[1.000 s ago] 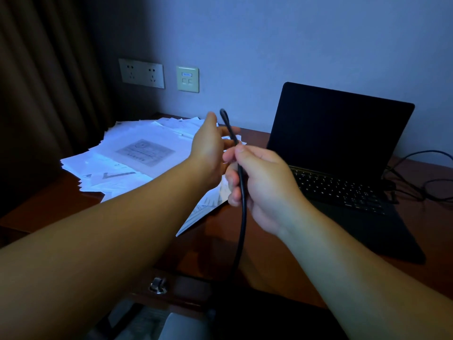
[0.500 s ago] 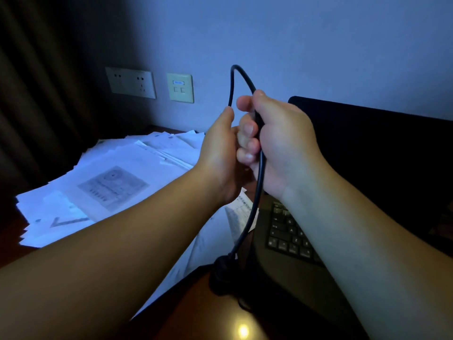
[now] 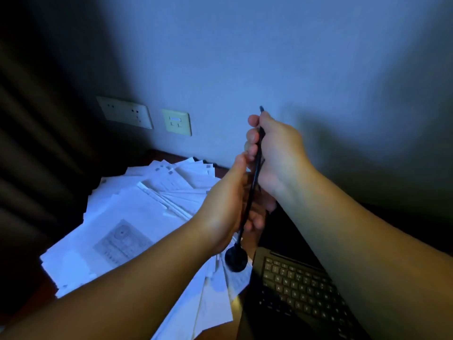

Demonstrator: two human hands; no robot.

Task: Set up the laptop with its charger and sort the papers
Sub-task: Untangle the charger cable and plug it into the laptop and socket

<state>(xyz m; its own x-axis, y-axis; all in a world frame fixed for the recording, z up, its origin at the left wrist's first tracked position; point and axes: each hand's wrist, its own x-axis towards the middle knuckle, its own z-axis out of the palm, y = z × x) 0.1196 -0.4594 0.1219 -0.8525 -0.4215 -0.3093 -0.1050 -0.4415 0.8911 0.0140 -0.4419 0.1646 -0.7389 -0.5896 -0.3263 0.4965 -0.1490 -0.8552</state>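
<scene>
A: While I've got it up in front of the wall, log this: charger cable [image 3: 253,177] runs near-vertical between both hands. My right hand [image 3: 277,153] is fisted round the upper part, tip poking out above the knuckles. My left hand [image 3: 228,207] is curled round it lower down, fingers closed on the cord.

B: And the black blob at the bottom?

A: Round black plug [image 3: 236,258], hanging just under the left hand, over the paper edge. Can't tell if it touches anything.

B: Handling?

A: My guess: light, limp cord, rubbery sheath, decent grip, not fragile. The hanging end looks like the heavier bit, so it'll swing if I let go low. Best hold is the stiff end parts, not mid-cord, and no sharp bends near them.

B: Laptop?

A: Laptop [image 3: 301,290] lower right, lid open, keyboard showing, screen dark and mostly behind my right forearm. Port side not visible.

B: Papers?

A: Papers [image 3: 137,217] fanned in a loose white heap to the left of the laptop, overlapping, unsorted. Thin sheets, likely to slide off each other, so square them from the edges.

B: Surface, room?

A: Dark reddish desk [image 3: 31,285], only slivers showing past the heap. Bluish wall behind, dim light. Double wall socket [image 3: 125,115] above the papers, small switch plate [image 3: 177,121] just beside it on the right. Dark curtain [image 3: 36,143] at far left.
</scene>
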